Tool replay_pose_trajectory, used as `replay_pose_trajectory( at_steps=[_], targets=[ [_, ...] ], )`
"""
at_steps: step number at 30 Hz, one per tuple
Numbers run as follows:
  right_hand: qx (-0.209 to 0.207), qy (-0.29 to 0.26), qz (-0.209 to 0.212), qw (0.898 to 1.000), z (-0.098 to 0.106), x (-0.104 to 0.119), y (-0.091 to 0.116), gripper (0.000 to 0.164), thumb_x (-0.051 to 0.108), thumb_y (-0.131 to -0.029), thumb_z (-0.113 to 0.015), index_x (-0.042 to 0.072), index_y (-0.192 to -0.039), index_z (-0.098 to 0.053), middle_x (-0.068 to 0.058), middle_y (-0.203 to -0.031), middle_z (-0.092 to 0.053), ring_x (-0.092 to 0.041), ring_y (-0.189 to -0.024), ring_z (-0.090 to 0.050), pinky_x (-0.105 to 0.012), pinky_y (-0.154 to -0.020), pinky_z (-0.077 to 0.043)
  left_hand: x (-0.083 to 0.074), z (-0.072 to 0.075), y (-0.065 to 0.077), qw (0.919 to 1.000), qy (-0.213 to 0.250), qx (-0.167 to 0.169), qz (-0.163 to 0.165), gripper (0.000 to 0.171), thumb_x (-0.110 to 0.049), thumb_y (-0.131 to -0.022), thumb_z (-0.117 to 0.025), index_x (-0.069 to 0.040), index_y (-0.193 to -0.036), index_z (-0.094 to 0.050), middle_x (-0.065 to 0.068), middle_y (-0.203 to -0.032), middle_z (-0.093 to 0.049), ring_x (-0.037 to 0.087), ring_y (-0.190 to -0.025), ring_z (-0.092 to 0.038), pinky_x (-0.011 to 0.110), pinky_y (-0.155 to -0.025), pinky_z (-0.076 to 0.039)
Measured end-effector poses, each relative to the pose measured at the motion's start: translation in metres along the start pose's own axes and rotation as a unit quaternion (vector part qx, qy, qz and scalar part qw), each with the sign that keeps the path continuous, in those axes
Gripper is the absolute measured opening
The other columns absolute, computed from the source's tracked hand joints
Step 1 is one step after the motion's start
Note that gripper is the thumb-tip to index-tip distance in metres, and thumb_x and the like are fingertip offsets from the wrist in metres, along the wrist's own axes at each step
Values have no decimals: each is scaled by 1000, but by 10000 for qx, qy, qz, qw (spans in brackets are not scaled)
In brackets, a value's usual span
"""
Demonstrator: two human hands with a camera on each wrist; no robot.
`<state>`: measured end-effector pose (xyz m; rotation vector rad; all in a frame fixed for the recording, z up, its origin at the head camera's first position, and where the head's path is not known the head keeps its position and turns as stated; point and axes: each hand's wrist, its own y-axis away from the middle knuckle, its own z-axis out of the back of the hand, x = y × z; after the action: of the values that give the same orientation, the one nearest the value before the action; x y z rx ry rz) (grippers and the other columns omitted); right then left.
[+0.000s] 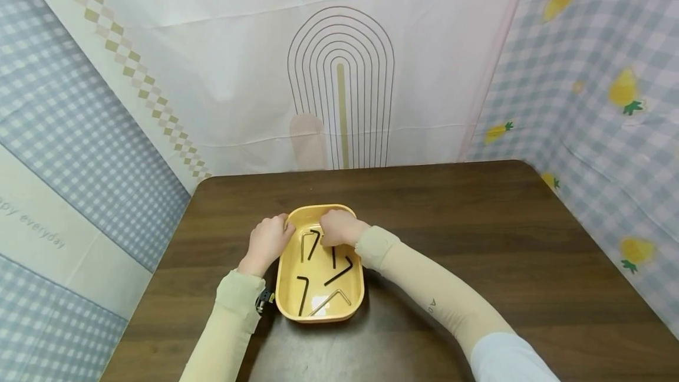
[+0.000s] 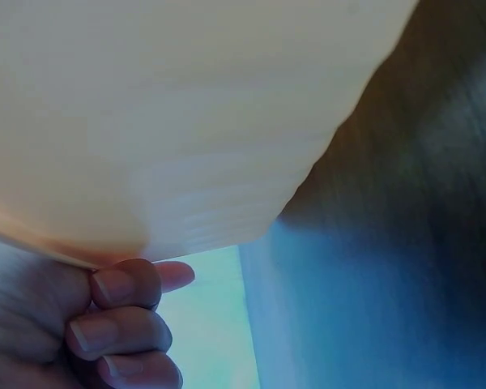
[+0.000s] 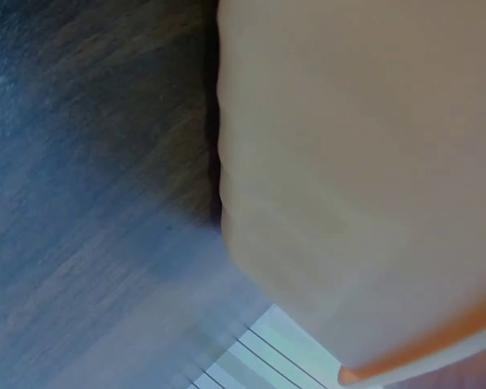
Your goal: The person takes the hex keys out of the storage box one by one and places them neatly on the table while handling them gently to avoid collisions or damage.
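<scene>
On the dark brown wood-grain table, a yellow rounded-rectangular tray of glossy, plastic-looking material is set; by the head view, its far end is taken as twelve o'clock. Its rim is held near eleven o'clock by the left hand, with fingers curled at the outer wall, as seen from the left wrist. The right hand is lowered inside at one o'clock; its fingertips are hidden, so whether anything is gripped cannot be told.

Six L-shaped hex keys can be made out on the tray floor. A brass-coloured one and a black one are laid toward eleven; another black one is partly covered by the right hand; black ones are also seen at three and seven, and a brass-coloured one near five.

The keys are judged stiff, light and hardly fragile — but thin and smooth, so easily slid on the glossy floor. Each is best pinched mid-way along its long arm, or at the bend; the tray — probably light — is best steadied by its rim.
</scene>
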<state>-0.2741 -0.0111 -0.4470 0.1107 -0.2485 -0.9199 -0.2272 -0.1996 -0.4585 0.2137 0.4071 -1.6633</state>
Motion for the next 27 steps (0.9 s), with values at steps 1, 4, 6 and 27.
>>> replay_pose_trajectory(
  at_steps=[1, 4, 6, 27],
  targets=[
    [-48, 0, 32, 10000, 0, 0, 0, 27, 20, -87, -70, 16, -69, -51, 2, -63, -49, -12, -55, -47, -27, -57, -41, 0, 0, 0, 10000, -20, -6, 1, 24, -20, -99, -51, -1, -100, -65, 3, -57, -43, 19, -47, -44, 34, -45, -35],
    [-162, -13, 148, 9998, 2, 0, 2, 29, 18, -86, -70, 16, -67, -48, 3, -61, -47, -12, -54, -45, -27, -56, -41, 0, 0, 0, 10000, -52, -10, 4, 25, -21, -99, -52, 0, -102, -66, 4, -58, -44, 21, -50, -47, 36, -47, -37],
    [-252, -62, 247, 9994, 4, 0, 4, 28, 15, -84, -70, 17, -67, -47, 4, -60, -46, -12, -54, -44, -27, -56, -40, -1, 0, 0, 10000, -54, 19, 16, 26, -21, -99, -52, 0, -104, -66, 4, -58, -45, 21, -51, -48, 37, -48, -38],
    [-905, -577, 782, 9911, 26, 0, 16, 4, 15, -91, -68, 12, -93, -67, 2, -82, -64, -12, -67, -56, -29, -66, -48, 0, 0, -1, 9999, -147, 32, 29, 21, -21, -99, -53, -3, -97, -65, 4, -58, -46, 22, -50, -49, 38, -47, -38]
  ],
)
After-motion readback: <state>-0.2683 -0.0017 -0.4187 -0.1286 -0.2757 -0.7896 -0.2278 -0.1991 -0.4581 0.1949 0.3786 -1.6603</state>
